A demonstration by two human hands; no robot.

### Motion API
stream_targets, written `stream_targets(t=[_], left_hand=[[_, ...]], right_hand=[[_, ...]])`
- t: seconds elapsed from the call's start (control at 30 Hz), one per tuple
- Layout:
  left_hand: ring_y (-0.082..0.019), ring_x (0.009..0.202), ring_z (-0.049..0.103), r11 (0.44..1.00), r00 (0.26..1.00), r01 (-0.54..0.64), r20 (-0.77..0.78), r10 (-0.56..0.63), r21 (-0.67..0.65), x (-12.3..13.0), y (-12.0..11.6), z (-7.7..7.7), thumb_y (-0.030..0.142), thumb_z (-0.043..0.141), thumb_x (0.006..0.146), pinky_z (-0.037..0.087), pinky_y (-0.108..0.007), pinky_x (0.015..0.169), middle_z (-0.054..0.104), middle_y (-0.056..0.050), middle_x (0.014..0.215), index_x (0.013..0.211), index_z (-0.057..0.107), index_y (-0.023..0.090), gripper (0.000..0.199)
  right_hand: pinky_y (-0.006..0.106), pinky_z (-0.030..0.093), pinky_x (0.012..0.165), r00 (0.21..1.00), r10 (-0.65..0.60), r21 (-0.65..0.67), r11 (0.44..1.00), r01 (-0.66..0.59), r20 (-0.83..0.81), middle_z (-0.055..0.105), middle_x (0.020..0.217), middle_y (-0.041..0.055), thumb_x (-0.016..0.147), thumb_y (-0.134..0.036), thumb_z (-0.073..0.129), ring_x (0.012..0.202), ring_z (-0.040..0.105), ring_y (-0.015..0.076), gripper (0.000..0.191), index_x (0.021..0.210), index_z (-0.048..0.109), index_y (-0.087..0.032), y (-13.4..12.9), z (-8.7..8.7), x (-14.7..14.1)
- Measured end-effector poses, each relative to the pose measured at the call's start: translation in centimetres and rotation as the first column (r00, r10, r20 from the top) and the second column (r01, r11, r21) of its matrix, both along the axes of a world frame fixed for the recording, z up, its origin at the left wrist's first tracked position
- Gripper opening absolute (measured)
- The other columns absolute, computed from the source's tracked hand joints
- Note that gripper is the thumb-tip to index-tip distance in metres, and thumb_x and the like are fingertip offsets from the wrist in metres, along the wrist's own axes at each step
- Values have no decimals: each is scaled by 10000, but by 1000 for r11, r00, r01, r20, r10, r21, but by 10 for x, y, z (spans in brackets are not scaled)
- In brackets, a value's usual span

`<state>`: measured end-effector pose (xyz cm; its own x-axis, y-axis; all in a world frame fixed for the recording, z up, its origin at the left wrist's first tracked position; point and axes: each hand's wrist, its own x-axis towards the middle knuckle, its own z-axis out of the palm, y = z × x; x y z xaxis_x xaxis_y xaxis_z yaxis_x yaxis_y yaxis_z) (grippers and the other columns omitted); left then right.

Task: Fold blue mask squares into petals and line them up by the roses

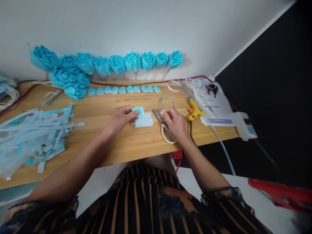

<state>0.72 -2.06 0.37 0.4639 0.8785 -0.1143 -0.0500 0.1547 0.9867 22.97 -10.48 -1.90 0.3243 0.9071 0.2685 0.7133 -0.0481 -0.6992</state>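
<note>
Between the thumb and fingers of my left hand (123,117) is a small light-blue paper square (138,111). Just beneath it, a stack of pale blue-white paper pieces (144,121) lies on the wooden table (107,152). My right hand (174,122) is closed over the middle of a pair of scissors (158,115). Their blades point up and to the left, and a white handle loop (168,135) shows below the hand. The fingers hide the pivot. A tiny white bit shows at the fingertips, too small to name.
Blue paper flowers (132,61) on sticks lean along the wall. A row of folded blue pieces (122,89) lies before them. Paper strips (36,133) heap at left. Tape rolls (167,98), a yellow glue gun (195,110), keys (212,89) and papers (219,104) are at right.
</note>
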Motion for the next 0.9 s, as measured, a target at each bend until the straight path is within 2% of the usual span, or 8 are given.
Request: stream_targets(t=[0.07,0.13,0.23,0.37,0.57,0.63,0.77,0.9], left_hand=[[-64,439,470,1000,1000,22,-16,-22,-22,1,-1,1,362,760,706,369,-201,454,586,14,534,651,584,156,276],[-64,435,477,998,998,48,-35,-50,-42,1,-1,1,363,759,703,357,-195,435,595,11,542,646,576,156,281],[-63,446,490,995,994,89,-61,-92,-50,0,-2,3,333,738,723,350,-186,424,607,3,559,650,581,152,251],[-59,449,487,989,987,144,-64,-146,-43,-2,-2,7,291,702,760,349,-180,422,599,4,549,651,591,148,211],[-57,463,501,987,987,153,-39,-155,-48,-2,-2,9,275,690,784,357,-172,423,606,7,574,662,591,153,200],[-56,460,496,987,987,153,-36,-155,-52,-2,-2,9,278,697,785,355,-171,423,598,10,567,658,586,154,209],[-56,456,487,986,987,157,-34,-160,-59,-2,-3,10,279,704,785,359,-176,429,588,14,552,649,581,155,221],[-58,456,486,985,986,162,-40,-164,-60,-2,-2,12,271,698,786,364,-180,432,589,13,552,641,581,154,220]], right_hand=[[293,525,690,1000,4,102,995,-5,13,742,853,28,933,-334,510,732,678,171,180,914,647,-218,-3,6,-4],[307,526,700,994,24,228,973,-47,104,731,852,40,939,-332,516,733,658,172,191,907,668,-222,-3,15,-9],[348,516,731,962,92,401,896,-193,256,709,851,49,934,-286,537,776,642,187,164,923,696,-244,2,30,-18],[393,492,749,896,169,442,823,-357,410,678,827,46,905,-239,575,802,629,208,142,936,708,-278,19,39,-26],[372,480,724,796,259,496,665,-558,547,660,832,22,880,-165,588,768,601,182,202,1006,679,-293,35,27,-31],[371,483,724,784,242,496,659,-565,572,659,842,23,885,-169,581,773,599,184,215,1024,679,-300,36,23,-31],[381,485,743,780,240,434,718,-543,578,652,844,24,901,-204,567,789,595,187,201,1011,697,-311,35,19,-31],[366,487,734,776,255,455,688,-565,577,656,841,16,895,-183,580,780,595,176,204,1013,692,-306,36,19,-32]])
